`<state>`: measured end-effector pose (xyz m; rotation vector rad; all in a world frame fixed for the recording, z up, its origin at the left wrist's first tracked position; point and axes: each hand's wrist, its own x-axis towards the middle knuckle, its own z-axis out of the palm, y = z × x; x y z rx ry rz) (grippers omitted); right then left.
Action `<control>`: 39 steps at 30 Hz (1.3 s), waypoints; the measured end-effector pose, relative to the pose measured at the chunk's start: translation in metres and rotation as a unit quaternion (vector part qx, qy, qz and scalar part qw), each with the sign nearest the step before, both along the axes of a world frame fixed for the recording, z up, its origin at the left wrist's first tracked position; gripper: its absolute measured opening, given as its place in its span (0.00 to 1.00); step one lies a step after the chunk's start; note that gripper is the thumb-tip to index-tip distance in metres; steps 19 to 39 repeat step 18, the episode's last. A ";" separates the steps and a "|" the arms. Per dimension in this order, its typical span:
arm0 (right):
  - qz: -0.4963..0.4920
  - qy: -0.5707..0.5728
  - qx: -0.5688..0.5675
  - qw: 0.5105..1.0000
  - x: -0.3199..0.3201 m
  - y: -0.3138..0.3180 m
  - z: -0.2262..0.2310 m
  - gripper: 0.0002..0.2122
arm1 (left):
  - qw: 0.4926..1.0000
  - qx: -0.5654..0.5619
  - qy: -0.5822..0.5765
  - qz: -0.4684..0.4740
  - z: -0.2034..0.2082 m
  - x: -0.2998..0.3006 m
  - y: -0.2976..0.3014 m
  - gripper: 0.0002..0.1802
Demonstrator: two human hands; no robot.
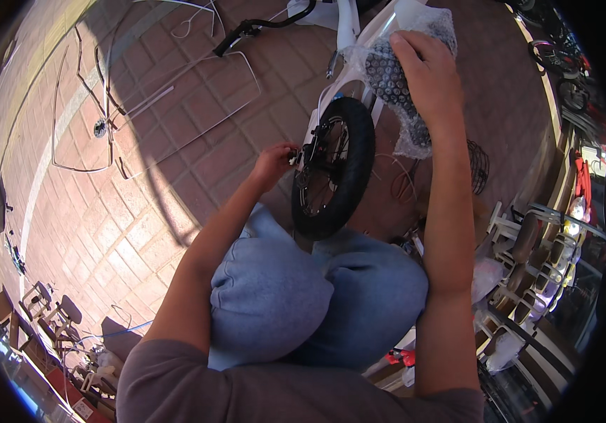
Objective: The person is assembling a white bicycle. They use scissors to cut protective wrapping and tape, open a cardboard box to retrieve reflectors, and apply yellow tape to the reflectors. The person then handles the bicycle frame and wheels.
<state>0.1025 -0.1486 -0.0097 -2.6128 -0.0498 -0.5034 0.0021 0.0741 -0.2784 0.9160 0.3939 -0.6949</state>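
Note:
In front of my knees stands a bike wheel with a fat black tyre [350, 169], attached to a white bike frame [378, 25]. My left hand [272, 166] is at the left side of the wheel's hub, its fingertips closed on a small part at the axle [294, 158]. What exactly they pinch is too small to make out. My right hand [431, 74] is higher up, curled over a piece of clear bubble wrap [389, 79] on the frame. The wrap hides what lies beneath, and some of my right fingers are out of sight.
A black handlebar grip [227, 44] juts out at upper left. Thin bent frames or strips [207, 127] lie on the brick paving [197, 106]. Right of the wheel are scissors [403, 187] and a black wire basket [479, 167]. Stacked seats [528, 240] line the right.

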 end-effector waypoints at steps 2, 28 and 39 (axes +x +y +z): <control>0.009 -0.005 -0.003 1.000 0.003 -0.002 -0.003 0.17 | 1.000 0.014 -0.023 0.004 0.001 -0.004 0.000 0.14; 0.013 -0.010 0.024 1.000 0.008 -0.003 -0.007 0.19 | 0.974 0.079 -0.140 -0.157 -0.018 0.000 0.025 0.31; 0.013 -0.010 0.024 1.000 0.008 -0.003 -0.007 0.19 | 0.974 0.079 -0.140 -0.157 -0.018 0.000 0.025 0.31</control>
